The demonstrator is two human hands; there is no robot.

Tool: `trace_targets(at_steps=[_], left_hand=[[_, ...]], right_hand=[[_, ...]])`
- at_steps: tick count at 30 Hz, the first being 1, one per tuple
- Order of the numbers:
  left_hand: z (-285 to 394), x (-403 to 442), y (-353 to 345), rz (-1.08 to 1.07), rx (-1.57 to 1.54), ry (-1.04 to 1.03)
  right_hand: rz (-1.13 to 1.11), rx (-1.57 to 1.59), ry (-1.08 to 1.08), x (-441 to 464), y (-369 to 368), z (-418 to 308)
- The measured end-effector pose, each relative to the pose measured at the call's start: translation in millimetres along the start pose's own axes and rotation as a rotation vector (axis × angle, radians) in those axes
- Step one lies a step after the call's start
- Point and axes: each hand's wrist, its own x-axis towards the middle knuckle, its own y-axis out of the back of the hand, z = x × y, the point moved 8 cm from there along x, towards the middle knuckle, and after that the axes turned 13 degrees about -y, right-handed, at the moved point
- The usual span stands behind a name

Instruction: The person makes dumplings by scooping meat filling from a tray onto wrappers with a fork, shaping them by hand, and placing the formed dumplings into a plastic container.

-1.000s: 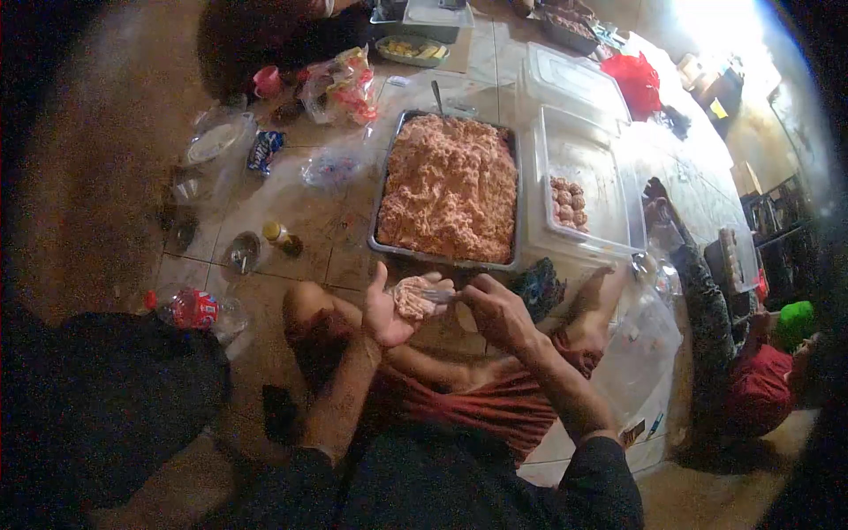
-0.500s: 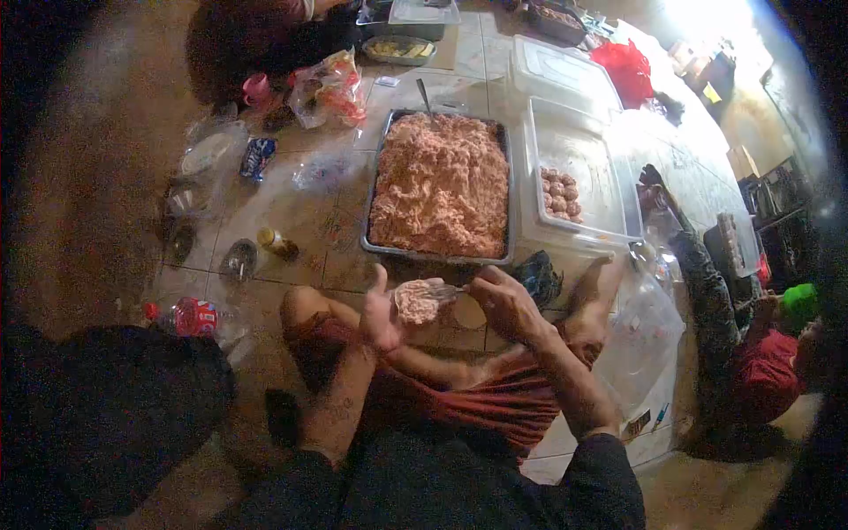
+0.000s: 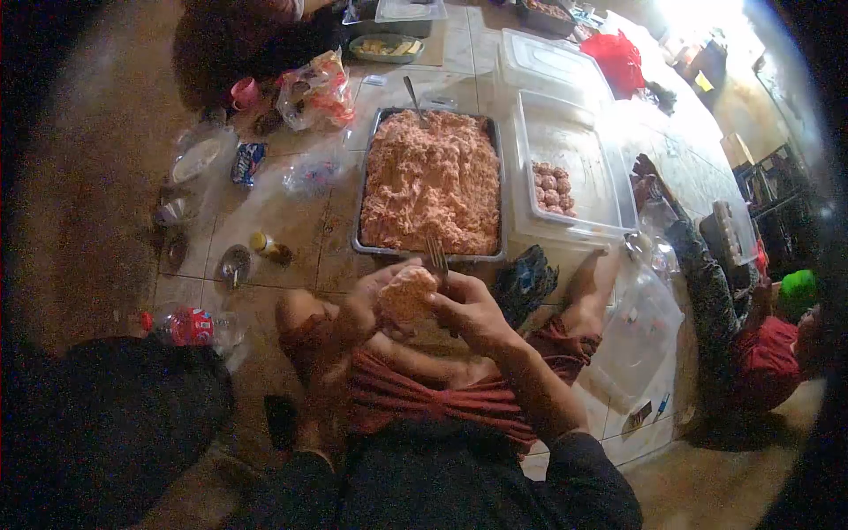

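Sitting cross-legged on the tiled floor, the person in the head view cradles a lump of pinkish minced mixture (image 3: 408, 296) in the left hand (image 3: 375, 300), its fingers curved around the lump, some of them blurred or hidden behind it. The right hand (image 3: 474, 311) is closed around a fork (image 3: 436, 254), tines pointing up and away, handle poking out below the fist. The right thumb tip reaches the lump's edge; whether it presses there I can't tell. Both hands are close together above the lap, just on the person's side of a dark-rimmed tray (image 3: 357, 216) heaped with the same sort of mixture (image 3: 433, 177). A utensil (image 3: 410, 91) leans out of the heap at the far end. To the right of the tray sits a clear plastic box (image 3: 583, 159) with a cluster of meatballs (image 3: 553, 189) in its near left corner. A dark plastic bag (image 3: 527, 276) lies near the right hand. Off to the left are a yellow-lidded jar (image 3: 268, 246), a red-capped bottle (image 3: 190, 327) on its side and a blue packet (image 3: 250, 163).
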Motion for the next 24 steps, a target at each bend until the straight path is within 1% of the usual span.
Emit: trace_targets(at_steps=[2, 3, 4, 5, 6, 7, 8, 9, 10, 11, 12, 13, 14, 16, 18, 19, 20, 21, 22, 23, 24], left_hand=[[-19.1, 3.6, 7.3, -0.040, 0.228, -0.164], [-23.4, 5.8, 2.5, -0.040, 0.274, -0.220], [-32.7, 3.9, 7.7, 0.031, 0.052, -0.176], [-36.0, 3.5, 7.8, 0.113, -0.185, -0.141], [-39.1, 2.5, 8.0, 0.202, -0.407, -0.116], [-34.3, 2.5, 12.4, 0.203, -0.276, -0.103], [-11.2, 6.2, 4.2, 0.203, -0.142, -0.090], [-6.5, 7.7, 6.7, 0.211, -0.079, -0.084], [-18.2, 6.3, 17.3, 0.235, -0.127, -0.065], [-38.1, 1.7, 33.1, 0.268, -0.211, -0.038], [-79.0, -7.5, 64.9, 0.318, -0.353, 0.018], [-111.4, -13.4, 87.5, 0.356, -0.446, 0.058], [-118.0, -14.5, 88.9, 0.361, -0.439, 0.066], [-120.9, -8.7, 93.4, 0.301, -0.053, -0.053], [-102.3, -0.9, 82.5, 0.236, 0.334, -0.171], [-94.8, 2.0, 76.8, 0.215, 0.433, -0.201], [-79.9, 6.5, 64.9, 0.198, 0.531, -0.232], [-32.2, 11.7, 24.8, 0.112, 0.702, -0.307], [-1.9, 11.3, -2.1, 0.049, 0.899, -0.362], [28.2, 10.3, -29.2, 0.000, 1.095, -0.425], [36.7, 10.5, -35.9, -0.001, 1.097, -0.425]], right_hand=[[-0.006, -0.009, -0.035, 1.7, -3.5, -7.9], [0.076, -0.164, 0.082, 3.8, 0.0, -12.8], [0.156, -0.320, 0.195, 3.3, 1.8, -16.0], [0.152, -0.325, 0.189, 3.9, 3.7, -10.1], [0.239, -0.159, 0.136, 1.7, 18.5, 0.0], [0.322, 0.007, 0.084, -1.3, 32.7, 12.7], [0.314, 0.005, 0.083, -4.3, 38.6, 20.4], [0.287, 0.032, -0.006, -7.4, 45.2, 37.3], [0.263, 0.060, -0.091, -8.0, 47.9, 57.9], [0.246, 0.035, -0.034, -3.8, 47.6, 81.3], [0.247, 0.038, -0.030, -4.8, 45.0, 96.0], [0.187, 0.100, -0.034, -5.4, 37.0, 108.7], [0.127, 0.162, -0.040, -6.2, 28.8, 111.0], [0.102, 0.220, -0.082, -7.7, 26.4, 114.9], [0.169, 0.092, -0.038, -3.6, 31.0, 98.1], [0.183, 0.009, 0.048, -1.4, 32.6, 90.4], [0.182, 0.010, 0.050, 1.1, 34.5, 84.8], [0.243, -0.298, 0.242, -4.4, 31.9, 60.1], [0.301, -0.607, 0.431, -14.0, 23.5, 39.8], [0.301, -0.605, 0.431, -18.1, 24.6, 31.2], [0.371, -0.623, 0.381, -21.5, 31.5, 23.7]])
